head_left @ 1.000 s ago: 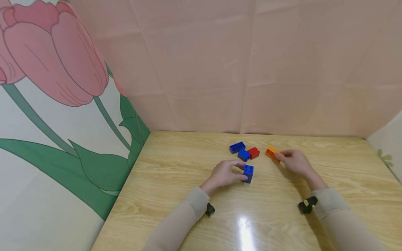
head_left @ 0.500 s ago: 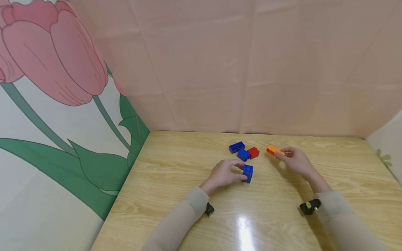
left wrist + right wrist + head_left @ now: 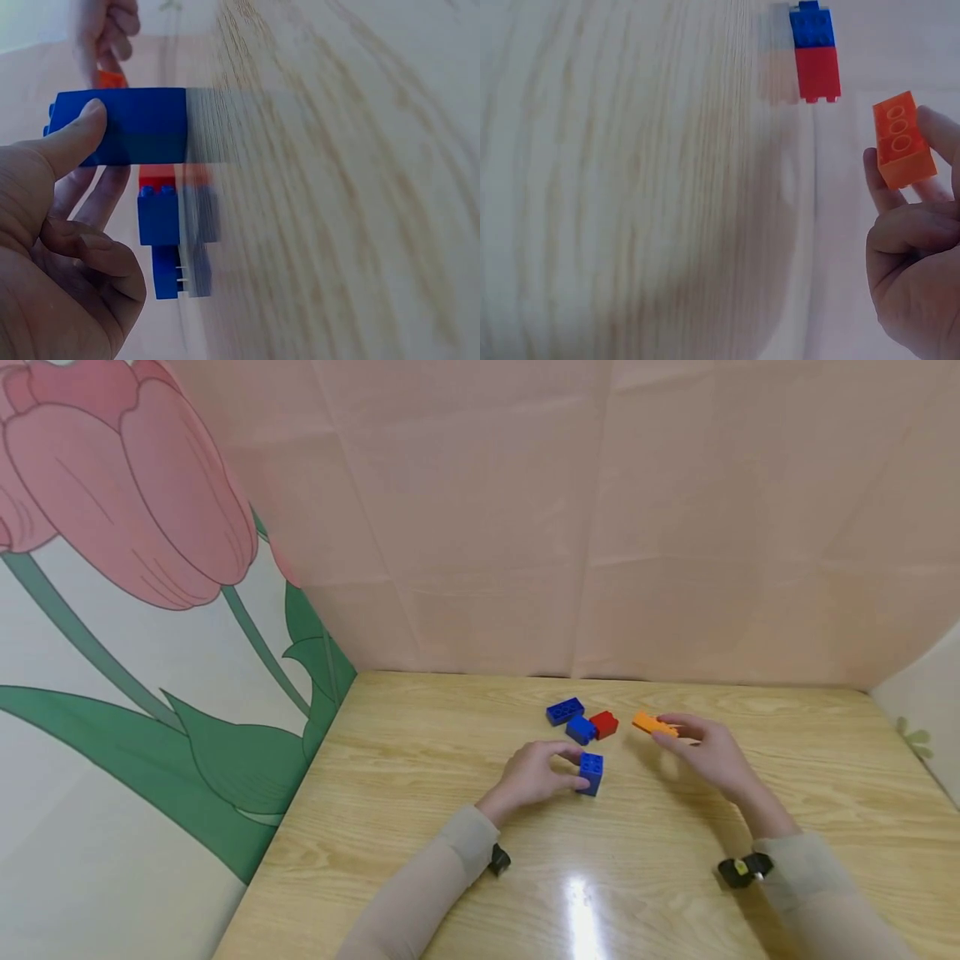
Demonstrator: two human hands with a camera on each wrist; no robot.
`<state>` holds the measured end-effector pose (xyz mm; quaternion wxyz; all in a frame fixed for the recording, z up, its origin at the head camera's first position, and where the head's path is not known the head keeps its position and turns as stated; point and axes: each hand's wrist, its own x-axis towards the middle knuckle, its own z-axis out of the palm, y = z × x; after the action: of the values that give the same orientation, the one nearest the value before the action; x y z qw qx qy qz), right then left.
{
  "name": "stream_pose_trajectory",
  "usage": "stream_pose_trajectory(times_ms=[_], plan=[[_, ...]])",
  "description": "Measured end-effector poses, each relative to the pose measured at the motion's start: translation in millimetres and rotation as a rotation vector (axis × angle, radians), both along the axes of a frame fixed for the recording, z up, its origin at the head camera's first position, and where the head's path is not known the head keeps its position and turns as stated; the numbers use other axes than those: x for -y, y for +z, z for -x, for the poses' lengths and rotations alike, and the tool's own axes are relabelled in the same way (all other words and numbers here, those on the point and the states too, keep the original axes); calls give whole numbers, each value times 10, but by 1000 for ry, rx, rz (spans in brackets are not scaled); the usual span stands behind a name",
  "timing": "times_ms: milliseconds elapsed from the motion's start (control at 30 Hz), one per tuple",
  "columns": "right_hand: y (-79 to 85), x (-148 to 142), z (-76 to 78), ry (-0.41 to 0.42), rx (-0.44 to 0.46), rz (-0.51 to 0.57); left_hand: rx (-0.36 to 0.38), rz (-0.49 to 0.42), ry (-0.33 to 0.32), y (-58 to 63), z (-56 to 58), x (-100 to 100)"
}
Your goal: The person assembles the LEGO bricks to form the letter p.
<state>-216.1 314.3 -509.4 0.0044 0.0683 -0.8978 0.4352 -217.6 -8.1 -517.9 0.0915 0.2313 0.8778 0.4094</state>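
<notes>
The tall blue block (image 3: 590, 775) is pinched upright on the worktop (image 3: 660, 877) between the left hand's (image 3: 534, 774) thumb and fingers — presumably for steadiness. The orange block (image 3: 651, 723) is pinched above it by the right hand (image 3: 714, 757) — its hollow underside apparently left uncovered.

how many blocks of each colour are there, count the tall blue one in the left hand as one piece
Red: 1, the red block
Orange: 1, the orange block in the right hand
Blue: 3, the tall blue block in the left hand, the small blue block and the rear blue block
Total: 5
</notes>
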Motion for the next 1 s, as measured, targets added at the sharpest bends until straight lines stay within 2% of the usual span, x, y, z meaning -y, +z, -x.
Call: stream_pose_trajectory(times_ms=[367, 567, 1000], plan=[[135, 267, -158, 56, -124, -30, 10, -17, 10, -5, -9, 1], [200, 387, -240, 85, -130, -57, 1, -11, 8, -15, -3, -1], [147, 569, -305, 140, -127, -46, -2, -2, -3, -22, 13, 2]])
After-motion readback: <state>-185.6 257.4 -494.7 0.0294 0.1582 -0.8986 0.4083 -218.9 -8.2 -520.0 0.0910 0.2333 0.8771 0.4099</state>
